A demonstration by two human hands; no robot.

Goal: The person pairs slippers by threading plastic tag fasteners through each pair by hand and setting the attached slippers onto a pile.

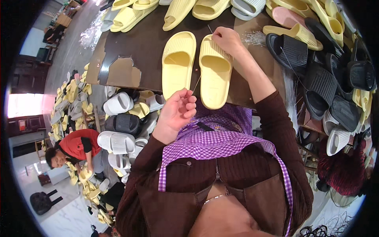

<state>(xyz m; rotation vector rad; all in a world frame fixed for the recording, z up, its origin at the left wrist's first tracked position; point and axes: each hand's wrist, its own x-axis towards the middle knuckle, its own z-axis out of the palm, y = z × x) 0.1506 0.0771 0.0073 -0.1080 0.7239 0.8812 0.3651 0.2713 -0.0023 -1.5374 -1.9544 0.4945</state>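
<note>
- Dark worktable (130,47) in a workshop w/ slipper heaps on the floor.
- Yellow slipper pair (196,69) lying side by side at table centre, long axes running away from you, toes far.
- Your right hand (227,39) is pinching at the right slipper's strap; left hand (177,112) is pinching a thin needle (196,85), fingers narrow.

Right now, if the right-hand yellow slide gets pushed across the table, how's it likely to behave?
The yellow slide looks like thick moulded foam: probably light and squashy. Its flat sole lies on the table, so it should slide, not tip or roll. The right hand rests on its strap and would resist.
</note>
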